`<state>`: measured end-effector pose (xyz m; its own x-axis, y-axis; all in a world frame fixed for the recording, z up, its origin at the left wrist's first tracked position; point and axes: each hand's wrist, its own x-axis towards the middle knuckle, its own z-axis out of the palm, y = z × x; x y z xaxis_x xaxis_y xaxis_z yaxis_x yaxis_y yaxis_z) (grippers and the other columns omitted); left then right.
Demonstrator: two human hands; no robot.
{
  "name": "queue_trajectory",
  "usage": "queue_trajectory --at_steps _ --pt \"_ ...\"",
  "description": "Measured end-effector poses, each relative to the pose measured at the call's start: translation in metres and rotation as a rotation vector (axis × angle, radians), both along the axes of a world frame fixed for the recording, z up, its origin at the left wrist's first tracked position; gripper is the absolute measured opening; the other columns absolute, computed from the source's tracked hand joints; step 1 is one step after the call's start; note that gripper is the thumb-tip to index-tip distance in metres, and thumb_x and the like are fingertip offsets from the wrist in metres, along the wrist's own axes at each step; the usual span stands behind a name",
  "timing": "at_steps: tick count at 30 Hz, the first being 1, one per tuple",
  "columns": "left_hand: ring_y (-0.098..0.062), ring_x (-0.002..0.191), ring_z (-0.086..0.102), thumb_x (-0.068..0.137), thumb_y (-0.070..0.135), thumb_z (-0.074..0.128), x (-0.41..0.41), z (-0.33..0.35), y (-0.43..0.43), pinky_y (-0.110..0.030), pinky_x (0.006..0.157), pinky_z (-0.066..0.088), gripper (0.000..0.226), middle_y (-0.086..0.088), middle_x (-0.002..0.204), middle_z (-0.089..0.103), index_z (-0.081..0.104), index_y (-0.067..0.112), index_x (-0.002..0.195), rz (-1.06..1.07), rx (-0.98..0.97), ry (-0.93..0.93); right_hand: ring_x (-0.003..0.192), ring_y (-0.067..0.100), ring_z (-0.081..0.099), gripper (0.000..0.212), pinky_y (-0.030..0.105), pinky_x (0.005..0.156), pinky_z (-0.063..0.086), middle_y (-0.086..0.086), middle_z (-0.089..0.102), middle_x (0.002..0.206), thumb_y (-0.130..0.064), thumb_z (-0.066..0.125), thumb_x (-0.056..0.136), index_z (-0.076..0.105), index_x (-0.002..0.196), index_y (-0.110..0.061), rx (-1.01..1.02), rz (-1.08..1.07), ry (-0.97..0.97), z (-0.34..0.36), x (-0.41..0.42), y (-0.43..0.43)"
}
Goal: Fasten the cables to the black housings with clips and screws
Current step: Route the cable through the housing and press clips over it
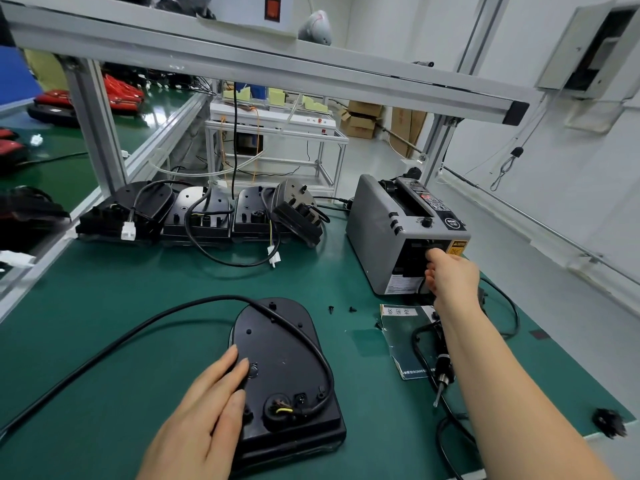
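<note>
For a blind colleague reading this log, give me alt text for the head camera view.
The left hand rests on a black housing with its cable looped over it on a green bench; the right hand reaches to the outlet of a grey tape dispenser.

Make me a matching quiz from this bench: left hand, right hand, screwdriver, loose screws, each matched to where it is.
1 left hand
2 right hand
3 screwdriver
4 loose screws

A at the front slot of the grey dispenser
B flat on the black housing
C on the green mat between housing and dispenser
D lying by the dark blue card

Pairs: 1-B, 2-A, 3-D, 4-C
</note>
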<state>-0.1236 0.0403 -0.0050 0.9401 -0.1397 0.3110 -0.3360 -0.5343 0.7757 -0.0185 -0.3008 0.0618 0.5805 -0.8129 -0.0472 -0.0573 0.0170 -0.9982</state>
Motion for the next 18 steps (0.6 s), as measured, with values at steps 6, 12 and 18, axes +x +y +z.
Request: queue_trajectory --at_steps 6,12,18 --pt "0.027 0.118 0.031 0.080 0.045 0.043 0.003 0.002 0.004 -0.012 0.084 0.035 0.037 0.050 0.132 0.029 0.054 0.053 0.114 -0.034 -0.002 0.025 0.053 0.008 0.052 0.007 0.017 0.045 0.040 0.000 0.060 0.067 -0.016 0.066 0.084 0.063 0.081 -0.011 0.022 0.186 -0.030 0.006 -0.020 0.010" --pt "0.013 0.111 0.048 0.086 0.036 0.052 0.018 0.015 0.011 -0.020 0.091 0.037 0.022 0.038 0.111 0.056 0.066 0.048 0.097 -0.004 -0.129 0.053 0.070 0.009 0.050 0.013 0.026 0.070 0.039 -0.007 0.061 0.070 -0.023 0.067 0.080 0.069 0.067 -0.021 -0.176 0.719 0.047 0.024 -0.047 0.067" --pt "0.007 0.104 0.048 0.091 0.014 0.055 0.040 0.019 0.009 -0.002 0.083 0.031 0.032 0.033 0.098 0.057 0.061 0.045 0.093 0.050 -0.076 0.073 0.077 0.005 0.054 0.017 0.009 0.074 0.040 -0.007 0.061 0.083 -0.022 0.068 0.071 0.061 0.056 -0.024 -0.248 1.203 0.050 0.032 -0.058 0.144"
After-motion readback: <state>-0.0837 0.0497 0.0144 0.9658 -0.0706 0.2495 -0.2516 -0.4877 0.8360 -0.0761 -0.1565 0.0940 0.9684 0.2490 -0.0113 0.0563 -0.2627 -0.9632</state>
